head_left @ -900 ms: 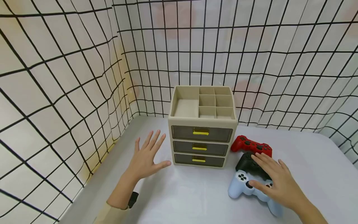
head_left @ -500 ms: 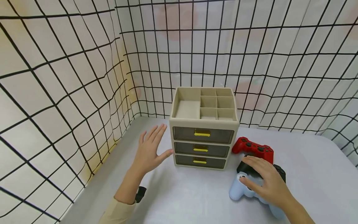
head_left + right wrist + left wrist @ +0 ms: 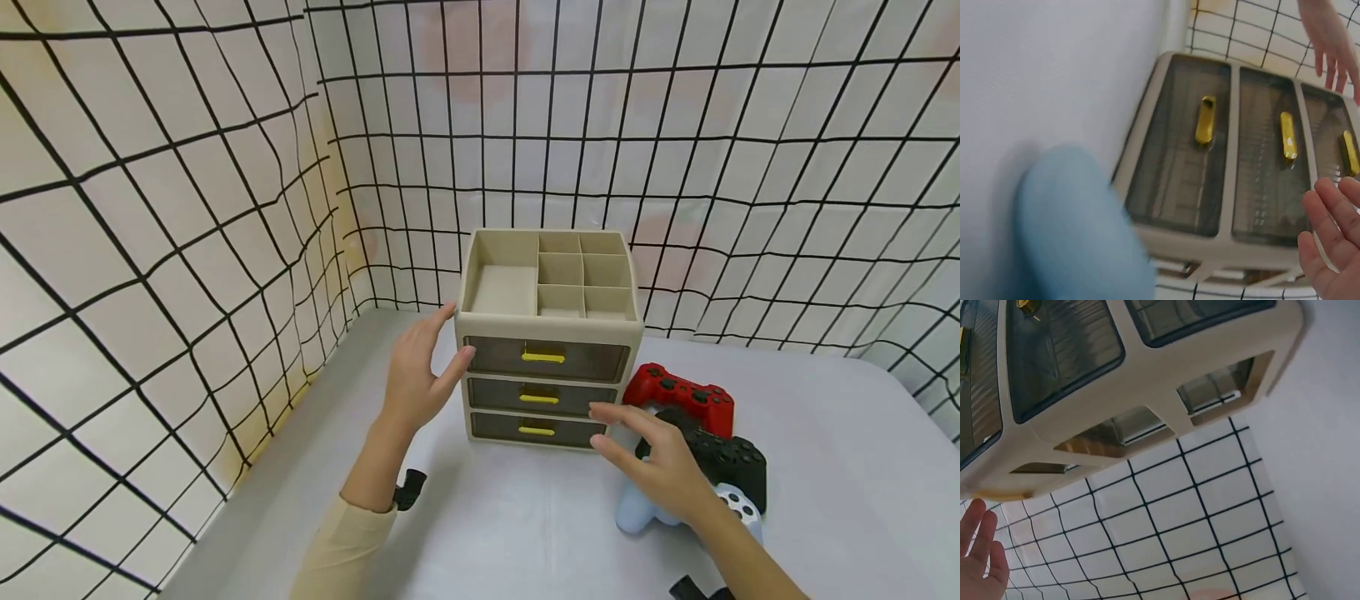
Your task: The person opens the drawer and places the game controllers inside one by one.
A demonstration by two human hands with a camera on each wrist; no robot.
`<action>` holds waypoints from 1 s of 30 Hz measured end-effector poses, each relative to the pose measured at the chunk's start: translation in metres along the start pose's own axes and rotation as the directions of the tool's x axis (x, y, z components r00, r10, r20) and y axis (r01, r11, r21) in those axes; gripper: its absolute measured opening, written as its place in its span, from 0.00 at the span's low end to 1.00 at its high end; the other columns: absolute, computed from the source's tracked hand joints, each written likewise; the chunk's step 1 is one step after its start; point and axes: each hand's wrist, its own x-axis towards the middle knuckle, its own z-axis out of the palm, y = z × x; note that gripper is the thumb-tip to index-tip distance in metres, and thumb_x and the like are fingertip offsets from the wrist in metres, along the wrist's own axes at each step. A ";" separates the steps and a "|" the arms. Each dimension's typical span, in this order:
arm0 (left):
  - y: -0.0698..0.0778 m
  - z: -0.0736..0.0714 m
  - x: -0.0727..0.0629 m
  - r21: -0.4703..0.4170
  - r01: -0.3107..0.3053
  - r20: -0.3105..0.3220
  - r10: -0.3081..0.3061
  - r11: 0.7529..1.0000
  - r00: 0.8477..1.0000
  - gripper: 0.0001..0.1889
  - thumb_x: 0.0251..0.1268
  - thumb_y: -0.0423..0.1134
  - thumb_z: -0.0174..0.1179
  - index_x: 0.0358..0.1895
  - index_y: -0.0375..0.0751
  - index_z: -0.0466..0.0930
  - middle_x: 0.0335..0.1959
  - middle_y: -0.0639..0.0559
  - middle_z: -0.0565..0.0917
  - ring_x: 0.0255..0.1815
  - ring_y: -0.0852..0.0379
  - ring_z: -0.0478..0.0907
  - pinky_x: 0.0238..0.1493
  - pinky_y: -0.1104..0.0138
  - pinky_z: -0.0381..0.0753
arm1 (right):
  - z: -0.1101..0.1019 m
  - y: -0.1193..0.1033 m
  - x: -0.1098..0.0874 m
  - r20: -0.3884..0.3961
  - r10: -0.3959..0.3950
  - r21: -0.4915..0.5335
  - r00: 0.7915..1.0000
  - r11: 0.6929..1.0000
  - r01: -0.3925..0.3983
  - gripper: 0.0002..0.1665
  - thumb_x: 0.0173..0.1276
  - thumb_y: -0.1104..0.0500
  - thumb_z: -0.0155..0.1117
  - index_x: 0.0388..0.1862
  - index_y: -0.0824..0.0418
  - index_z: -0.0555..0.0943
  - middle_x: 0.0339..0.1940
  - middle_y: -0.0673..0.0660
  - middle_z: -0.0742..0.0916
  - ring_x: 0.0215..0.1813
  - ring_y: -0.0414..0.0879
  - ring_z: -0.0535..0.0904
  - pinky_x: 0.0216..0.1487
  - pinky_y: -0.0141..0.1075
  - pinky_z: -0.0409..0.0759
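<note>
A beige desktop drawer organizer [image 3: 549, 327] stands upright, its three dark see-through drawers closed, each with a yellow handle. My left hand [image 3: 417, 375] is at its upper left side, fingertips right at the top edge and thumb overlapping the top drawer's front in the head view. Relaxed and spread, my right hand [image 3: 660, 462] hovers before the lower right corner, holding nothing. Behind and beneath it lie a black game controller [image 3: 731, 457] and a light blue game controller [image 3: 636, 507], partly hidden by hand and forearm. A red game controller [image 3: 678, 390] lies beside the organizer.
Black wire grid panels [image 3: 247, 208] backed with white sheeting rise at the left and behind the organizer. The white table [image 3: 517, 525] extends in front. The organizer's top has one large compartment [image 3: 501, 289] and several small ones.
My left hand has moved right and up to the organizer's side. My right hand has moved left from over the controllers to before the drawers, uncovering more of the black controller.
</note>
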 end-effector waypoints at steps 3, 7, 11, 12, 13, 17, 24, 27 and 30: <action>0.000 0.005 0.005 -0.042 -0.001 -0.052 -0.001 0.999 0.999 0.29 0.75 0.56 0.48 0.64 0.34 0.72 0.52 0.41 0.82 0.53 0.45 0.77 0.53 0.51 0.74 | 0.006 -0.005 0.010 -0.010 -0.011 0.046 1.000 0.999 0.012 0.21 0.64 0.66 0.66 0.57 0.63 0.81 0.49 0.52 0.87 0.52 0.38 0.79 0.53 0.25 0.72; -0.002 0.013 0.010 -0.095 0.011 -0.107 -0.021 0.995 0.994 0.26 0.75 0.53 0.49 0.62 0.36 0.75 0.48 0.42 0.83 0.48 0.47 0.79 0.49 0.54 0.75 | 0.011 -0.010 0.022 -0.017 -0.012 0.095 1.000 0.995 0.014 0.19 0.66 0.67 0.63 0.56 0.63 0.81 0.47 0.55 0.87 0.49 0.39 0.80 0.49 0.29 0.76; -0.004 0.017 0.013 -0.152 0.024 -0.123 -0.043 0.988 0.991 0.24 0.75 0.52 0.49 0.59 0.37 0.78 0.45 0.41 0.83 0.45 0.47 0.79 0.47 0.55 0.76 | 0.016 -0.013 0.031 -0.011 0.009 0.147 1.000 0.989 -0.007 0.17 0.69 0.67 0.61 0.56 0.65 0.81 0.46 0.58 0.87 0.46 0.37 0.80 0.46 0.28 0.77; -0.004 0.018 0.013 -0.163 0.027 -0.121 -0.047 0.986 0.992 0.24 0.76 0.52 0.49 0.59 0.37 0.79 0.45 0.41 0.82 0.44 0.46 0.79 0.46 0.54 0.76 | 0.018 -0.013 0.033 -0.007 0.023 0.173 1.000 0.985 -0.021 0.16 0.69 0.67 0.60 0.56 0.66 0.80 0.45 0.60 0.87 0.46 0.37 0.81 0.46 0.27 0.77; -0.005 0.019 0.014 -0.176 0.030 -0.119 -0.051 0.984 0.992 0.23 0.76 0.51 0.49 0.58 0.37 0.79 0.44 0.41 0.82 0.43 0.46 0.79 0.46 0.54 0.76 | 0.019 -0.014 0.035 -0.005 0.039 0.200 0.999 0.979 -0.037 0.16 0.70 0.67 0.60 0.55 0.67 0.80 0.45 0.61 0.87 0.45 0.36 0.81 0.46 0.27 0.78; -0.006 0.021 0.013 -0.223 0.061 -0.106 -0.086 0.973 0.991 0.18 0.74 0.43 0.53 0.57 0.36 0.80 0.45 0.40 0.82 0.43 0.46 0.78 0.45 0.54 0.78 | 0.026 -0.016 0.042 -0.007 0.114 0.320 0.993 0.941 -0.106 0.14 0.72 0.67 0.58 0.54 0.71 0.79 0.44 0.67 0.86 0.42 0.37 0.84 0.46 0.27 0.80; -0.007 0.019 0.011 -0.300 0.114 -0.090 -0.146 0.947 0.985 0.16 0.66 0.27 0.58 0.56 0.36 0.81 0.40 0.42 0.82 0.42 0.47 0.77 0.46 0.58 0.78 | 0.042 -0.021 0.053 -0.094 0.186 0.417 0.978 0.899 -0.131 0.12 0.72 0.67 0.58 0.48 0.75 0.81 0.37 0.69 0.86 0.34 0.41 0.84 0.40 0.31 0.83; -0.008 0.018 0.010 -0.318 0.136 -0.065 -0.165 0.938 0.984 0.16 0.66 0.27 0.59 0.57 0.37 0.81 0.37 0.44 0.82 0.42 0.48 0.76 0.46 0.58 0.78 | 0.046 -0.026 0.057 -0.120 0.257 0.454 0.959 0.873 -0.177 0.14 0.74 0.63 0.58 0.47 0.74 0.82 0.35 0.66 0.87 0.32 0.42 0.85 0.39 0.32 0.83; -0.009 0.017 0.011 -0.322 0.156 -0.040 -0.178 0.934 0.983 0.16 0.67 0.29 0.59 0.57 0.38 0.81 0.37 0.44 0.82 0.42 0.50 0.76 0.46 0.60 0.78 | 0.048 -0.029 0.062 -0.115 0.351 0.523 0.929 0.817 -0.244 0.19 0.75 0.57 0.57 0.46 0.75 0.82 0.33 0.61 0.88 0.31 0.45 0.85 0.39 0.34 0.84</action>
